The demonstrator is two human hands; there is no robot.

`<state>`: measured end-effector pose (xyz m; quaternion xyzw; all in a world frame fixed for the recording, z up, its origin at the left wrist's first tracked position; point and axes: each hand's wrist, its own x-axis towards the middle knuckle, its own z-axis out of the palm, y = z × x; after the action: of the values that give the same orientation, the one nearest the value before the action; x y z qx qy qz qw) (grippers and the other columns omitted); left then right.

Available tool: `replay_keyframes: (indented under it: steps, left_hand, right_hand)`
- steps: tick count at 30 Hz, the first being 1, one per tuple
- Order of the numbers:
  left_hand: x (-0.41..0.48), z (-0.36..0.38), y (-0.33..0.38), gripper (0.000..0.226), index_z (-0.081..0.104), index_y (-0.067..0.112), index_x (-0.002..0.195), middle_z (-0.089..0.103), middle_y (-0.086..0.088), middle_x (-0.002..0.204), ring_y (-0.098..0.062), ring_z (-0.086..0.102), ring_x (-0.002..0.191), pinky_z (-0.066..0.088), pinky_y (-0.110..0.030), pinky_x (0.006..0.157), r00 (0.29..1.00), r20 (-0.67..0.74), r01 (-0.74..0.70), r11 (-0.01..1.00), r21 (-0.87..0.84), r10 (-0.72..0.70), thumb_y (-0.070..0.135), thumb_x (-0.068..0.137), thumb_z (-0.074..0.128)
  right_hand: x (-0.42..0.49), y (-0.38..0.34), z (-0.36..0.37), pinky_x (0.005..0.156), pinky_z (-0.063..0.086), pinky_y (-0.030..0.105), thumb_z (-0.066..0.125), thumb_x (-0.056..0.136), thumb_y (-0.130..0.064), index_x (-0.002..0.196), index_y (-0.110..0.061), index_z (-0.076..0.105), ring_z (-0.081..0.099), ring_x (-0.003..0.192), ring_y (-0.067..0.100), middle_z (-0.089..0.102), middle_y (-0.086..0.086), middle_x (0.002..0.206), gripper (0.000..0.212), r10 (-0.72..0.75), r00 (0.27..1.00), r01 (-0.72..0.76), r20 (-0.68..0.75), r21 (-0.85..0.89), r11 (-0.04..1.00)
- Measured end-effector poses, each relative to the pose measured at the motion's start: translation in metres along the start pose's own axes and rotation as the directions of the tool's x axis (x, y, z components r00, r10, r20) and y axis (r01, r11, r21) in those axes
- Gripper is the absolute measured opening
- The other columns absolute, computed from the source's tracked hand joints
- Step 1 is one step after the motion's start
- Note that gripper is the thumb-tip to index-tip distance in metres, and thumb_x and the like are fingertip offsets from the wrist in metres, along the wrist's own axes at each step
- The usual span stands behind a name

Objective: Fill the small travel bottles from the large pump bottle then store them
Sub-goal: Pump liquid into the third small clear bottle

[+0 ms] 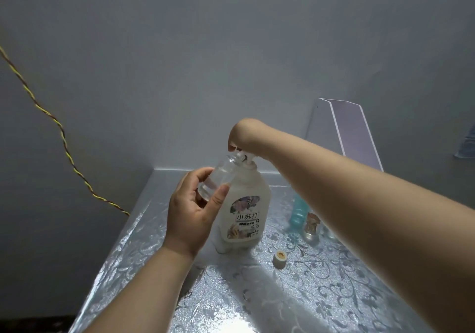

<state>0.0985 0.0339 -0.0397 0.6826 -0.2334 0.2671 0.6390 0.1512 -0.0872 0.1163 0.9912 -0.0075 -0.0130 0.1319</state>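
A large white pump bottle (244, 209) with a flowered label stands upright on the silver-patterned table (321, 294). My right hand (244, 134) bends down over its pump head, which it mostly hides. My left hand (191, 211) holds a small clear travel bottle (221, 175), tilted with its open neck up against the pump spout. A small round cap (279, 257) lies loose on the table to the right of the pump bottle.
Behind my right forearm stand a teal bottle (299, 210) and a small clear bottle with a gold-brown label (312, 226), partly hidden. A white shelf panel (354, 129) leans at the back right. A yellow twisted cord (61, 137) runs down the left wall.
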Motion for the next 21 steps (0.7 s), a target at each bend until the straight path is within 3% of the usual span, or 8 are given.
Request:
replay_keyframes:
  steps: [2, 5, 13, 17, 21]
  left_hand:
    - [0.000, 0.000, 0.000, 0.025, 0.056, 0.054, 0.099, 0.063, 0.003, 0.093, -0.012, 0.063, 0.074, 0.059, -0.039, 0.064, 1.000, 0.003, -0.004, 1.000, 0.000, 0.004, 0.057, 0.075, 0.063]
    - [-0.001, 0.001, 0.001, 0.024, 0.056, 0.055, 0.099, 0.064, 0.004, 0.091, -0.011, 0.063, 0.073, 0.059, -0.038, 0.061, 1.000, 0.017, -0.006, 1.000, 0.002, 0.006, 0.056, 0.075, 0.063]
    - [-0.001, 0.000, -0.001, 0.028, 0.056, 0.053, 0.101, 0.064, 0.002, 0.095, -0.018, 0.065, 0.079, 0.058, -0.048, 0.064, 1.000, 0.005, 0.013, 1.000, -0.003, -0.013, 0.060, 0.074, 0.063]
    - [0.000, 0.000, -0.001, 0.035, 0.057, 0.050, 0.102, 0.065, 0.001, 0.095, -0.018, 0.065, 0.078, 0.057, -0.048, 0.066, 1.000, 0.006, 0.016, 1.000, -0.004, -0.015, 0.070, 0.073, 0.061]
    - [0.000, 0.000, 0.000, 0.034, 0.057, 0.051, 0.101, 0.065, 0.001, 0.095, -0.015, 0.064, 0.075, 0.058, -0.045, 0.064, 1.000, -0.001, 0.016, 1.000, -0.007, -0.016, 0.070, 0.073, 0.061]
  right_hand:
    - [0.003, -0.002, 0.002, 0.091, 0.047, 0.026, 0.046, 0.099, -0.020, 0.126, -0.007, 0.061, 0.060, 0.117, 0.022, 0.062, 0.006, 0.129, 0.033, 0.062, 0.997, -0.063, 0.037, 0.031, 0.998]
    - [0.006, 0.001, 0.011, 0.098, 0.044, 0.029, 0.047, 0.097, -0.013, 0.130, -0.009, 0.058, 0.054, 0.123, 0.027, 0.055, 0.009, 0.135, 0.034, -0.008, 1.000, 0.008, 0.013, 0.034, 0.999]
    - [0.006, 0.009, 0.016, 0.097, 0.049, 0.030, 0.055, 0.091, -0.007, 0.118, -0.009, 0.066, 0.059, 0.115, 0.025, 0.064, 0.007, 0.124, 0.030, -0.073, 0.989, 0.077, -0.130, 0.027, 0.997]
    - [0.008, 0.010, 0.003, 0.092, 0.050, 0.027, 0.050, 0.093, -0.007, 0.117, -0.008, 0.065, 0.061, 0.112, 0.025, 0.065, 0.005, 0.122, 0.029, -0.077, 0.988, 0.086, -0.137, 0.059, 0.995]
    - [0.010, 0.004, 0.004, 0.089, 0.049, 0.026, 0.045, 0.098, -0.016, 0.118, -0.008, 0.066, 0.063, 0.112, 0.022, 0.066, 0.005, 0.122, 0.030, 0.006, 0.998, 0.004, -0.068, 0.148, 0.989]
